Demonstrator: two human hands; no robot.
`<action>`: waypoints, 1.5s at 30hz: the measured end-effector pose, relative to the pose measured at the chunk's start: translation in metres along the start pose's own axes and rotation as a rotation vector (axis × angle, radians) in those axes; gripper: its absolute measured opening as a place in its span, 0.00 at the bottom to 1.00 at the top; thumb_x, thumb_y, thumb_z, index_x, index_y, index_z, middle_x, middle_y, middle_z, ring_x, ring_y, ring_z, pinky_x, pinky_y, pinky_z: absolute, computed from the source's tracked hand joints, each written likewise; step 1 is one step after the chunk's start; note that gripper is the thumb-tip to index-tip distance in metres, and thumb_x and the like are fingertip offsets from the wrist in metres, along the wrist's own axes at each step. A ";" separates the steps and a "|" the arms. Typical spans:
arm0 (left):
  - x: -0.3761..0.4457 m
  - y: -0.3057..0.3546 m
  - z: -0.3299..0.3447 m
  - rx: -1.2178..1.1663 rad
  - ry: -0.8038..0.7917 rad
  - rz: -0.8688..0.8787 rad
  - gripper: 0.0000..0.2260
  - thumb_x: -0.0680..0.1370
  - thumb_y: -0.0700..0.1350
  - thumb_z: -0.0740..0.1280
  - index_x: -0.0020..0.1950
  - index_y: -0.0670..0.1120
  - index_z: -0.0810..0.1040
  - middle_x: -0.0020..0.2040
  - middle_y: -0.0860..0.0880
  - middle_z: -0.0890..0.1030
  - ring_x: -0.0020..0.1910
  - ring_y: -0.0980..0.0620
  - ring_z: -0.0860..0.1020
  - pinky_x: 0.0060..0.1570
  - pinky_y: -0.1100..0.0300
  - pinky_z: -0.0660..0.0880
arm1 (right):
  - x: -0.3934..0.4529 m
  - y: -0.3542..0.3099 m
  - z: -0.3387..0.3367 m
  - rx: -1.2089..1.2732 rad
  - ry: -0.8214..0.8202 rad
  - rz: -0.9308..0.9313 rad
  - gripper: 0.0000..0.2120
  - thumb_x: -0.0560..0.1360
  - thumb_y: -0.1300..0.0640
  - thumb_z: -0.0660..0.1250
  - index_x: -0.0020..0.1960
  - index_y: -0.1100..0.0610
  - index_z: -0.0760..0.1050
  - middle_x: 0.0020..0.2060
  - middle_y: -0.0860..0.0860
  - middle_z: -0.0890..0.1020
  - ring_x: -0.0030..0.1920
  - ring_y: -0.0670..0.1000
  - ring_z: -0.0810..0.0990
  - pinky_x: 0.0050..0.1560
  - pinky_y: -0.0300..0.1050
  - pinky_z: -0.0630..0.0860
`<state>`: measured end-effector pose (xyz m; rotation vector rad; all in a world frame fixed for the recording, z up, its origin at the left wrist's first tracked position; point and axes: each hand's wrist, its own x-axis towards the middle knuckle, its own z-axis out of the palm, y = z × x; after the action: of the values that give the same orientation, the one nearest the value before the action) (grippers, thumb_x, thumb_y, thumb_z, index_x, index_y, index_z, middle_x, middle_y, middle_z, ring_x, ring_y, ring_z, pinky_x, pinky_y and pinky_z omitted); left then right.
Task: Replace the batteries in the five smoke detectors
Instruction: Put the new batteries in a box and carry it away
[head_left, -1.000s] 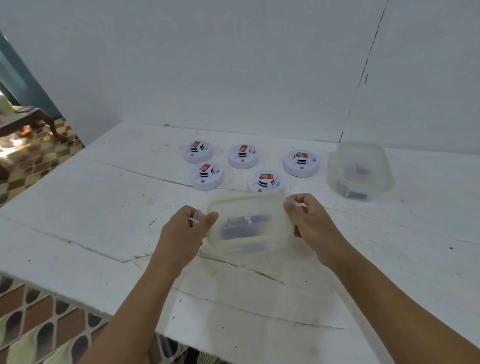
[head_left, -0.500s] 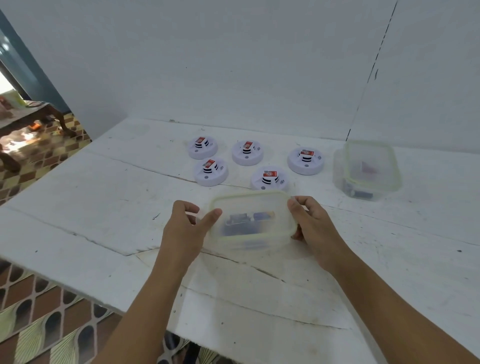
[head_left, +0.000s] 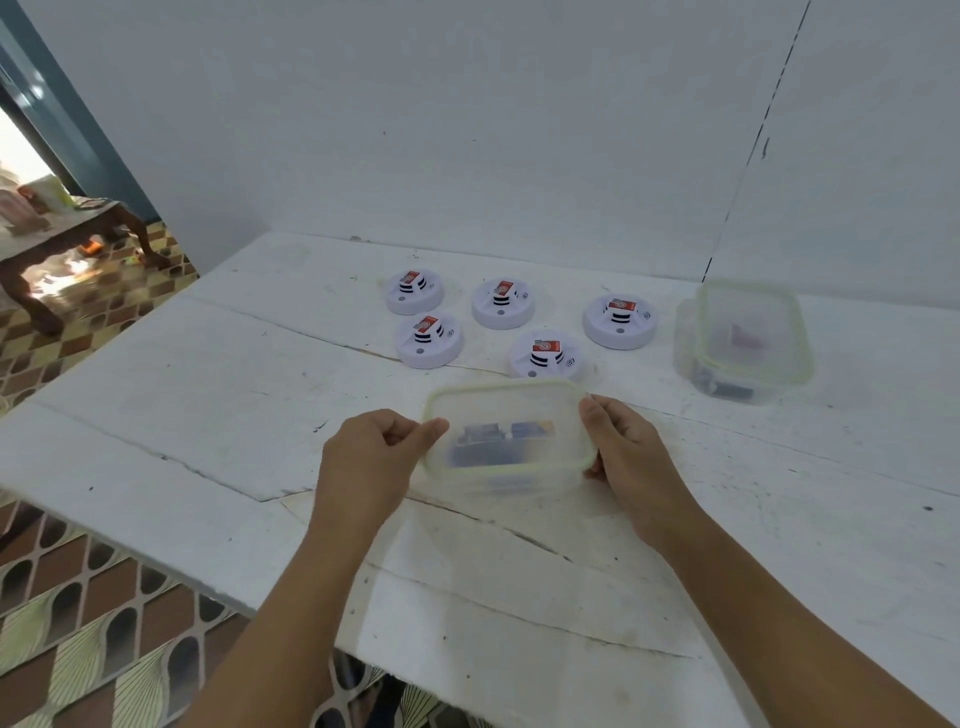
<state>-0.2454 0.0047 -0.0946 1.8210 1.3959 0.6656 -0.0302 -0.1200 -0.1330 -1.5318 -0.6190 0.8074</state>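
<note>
- Holding entry, one item: a clear lidded container with a yellowish rim, gripped between both hands on the white table; blurred blue and dark blocks show through it, likely batteries, count not readable.
- Left hand, one: thumb laid on the container's left rim, fingers curled at that side.
- Right hand, one: thumb on the right rim, fingers wrapped round the right wall.
- Smoke detectors, five, white round units with red-labelled tops, all beyond the held container: far row of three; near row of two, the last just behind the container's far edge.
- Second clear container, one, beyond and to the right of the held container, just beside the rightmost detector; its lid sits askew on top, and a reddish item and dark pieces show dimly inside.
</note>
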 end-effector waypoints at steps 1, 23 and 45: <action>0.004 -0.001 -0.005 -0.042 -0.059 -0.027 0.13 0.75 0.58 0.76 0.41 0.48 0.85 0.37 0.51 0.83 0.37 0.52 0.79 0.38 0.58 0.72 | 0.000 0.000 0.000 0.000 -0.002 -0.001 0.12 0.85 0.45 0.61 0.54 0.47 0.82 0.38 0.46 0.82 0.37 0.47 0.75 0.42 0.43 0.78; 0.021 -0.012 -0.008 -0.333 -0.212 -0.262 0.11 0.73 0.50 0.80 0.49 0.43 0.88 0.32 0.53 0.81 0.31 0.57 0.74 0.35 0.62 0.71 | -0.001 0.000 0.002 -0.051 -0.003 -0.002 0.15 0.86 0.45 0.59 0.53 0.44 0.84 0.40 0.44 0.83 0.40 0.47 0.77 0.43 0.44 0.78; 0.015 -0.008 -0.007 -0.315 -0.188 -0.235 0.11 0.75 0.50 0.79 0.47 0.43 0.87 0.33 0.55 0.83 0.36 0.53 0.75 0.37 0.60 0.71 | -0.004 -0.010 0.002 -0.516 0.054 0.042 0.27 0.86 0.40 0.52 0.39 0.60 0.68 0.35 0.55 0.71 0.32 0.51 0.71 0.36 0.45 0.67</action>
<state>-0.2512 0.0224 -0.0972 1.4101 1.2740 0.5415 -0.0333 -0.1202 -0.1224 -2.0322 -0.7972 0.6632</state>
